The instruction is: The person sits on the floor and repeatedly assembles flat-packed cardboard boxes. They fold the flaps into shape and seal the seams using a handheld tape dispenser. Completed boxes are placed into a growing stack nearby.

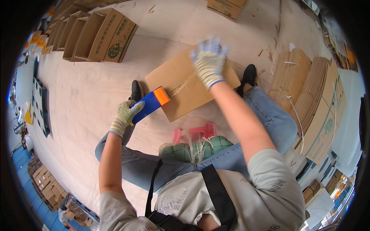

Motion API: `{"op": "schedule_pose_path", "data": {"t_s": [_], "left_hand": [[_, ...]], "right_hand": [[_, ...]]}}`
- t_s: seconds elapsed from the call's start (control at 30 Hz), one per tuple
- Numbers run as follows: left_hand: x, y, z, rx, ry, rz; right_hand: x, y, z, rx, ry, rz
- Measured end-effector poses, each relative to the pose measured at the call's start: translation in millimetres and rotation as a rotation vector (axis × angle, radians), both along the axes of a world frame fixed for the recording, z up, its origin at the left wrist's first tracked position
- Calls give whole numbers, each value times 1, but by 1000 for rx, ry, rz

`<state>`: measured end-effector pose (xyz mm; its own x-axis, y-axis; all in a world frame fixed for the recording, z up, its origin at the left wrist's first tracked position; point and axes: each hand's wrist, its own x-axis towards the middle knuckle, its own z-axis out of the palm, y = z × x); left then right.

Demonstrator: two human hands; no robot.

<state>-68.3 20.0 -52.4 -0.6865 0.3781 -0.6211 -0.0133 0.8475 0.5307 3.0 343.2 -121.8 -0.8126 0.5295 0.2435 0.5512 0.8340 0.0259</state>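
Between my feet on the floor lies a closed brown cardboard box (181,98), with a strip of tape along its top seam. My left hand (125,115), in a striped knit work glove, is closed around a blue tape dispenser (147,109) with an orange end. That orange end is at the box's near left edge; whether it touches cannot be made out. Over the far right part of the box is my right hand (210,61), gloved too, its fingers spread and blurred by motion. No object shows in it.
Several open cardboard boxes (108,36) stand in a row at the far left. Flattened cartons (291,77), bundled with white strapping, lie at the right. Another box (227,7) is at the far edge. Below me is a red stool (198,131) with a green cushion (181,151).
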Motion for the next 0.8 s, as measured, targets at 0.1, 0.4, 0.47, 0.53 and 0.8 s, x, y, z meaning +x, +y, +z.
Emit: {"op": "schedule_pose_path", "data": {"t_s": [0.1, 0.4, 0.47, 0.53, 0.8], "left_hand": [[-2, -10, 9, 44, -59, 31], [-17, -119, 69, -589, 209, -167], [-15, -84, 11, -681, 171, -287], [-3, -26, -52, -578, 268, -390], [7, 20, -217, -369, 39, -580]], "right_hand": [[-10, -36, 1, -167, -51, 190], [-10, -34, -7, -159, 28, 187], [-12, -38, -8, -149, 15, 186], [-14, -40, -9, -147, 16, 178], [37, -17, 20, -192, 453, -74]]}}
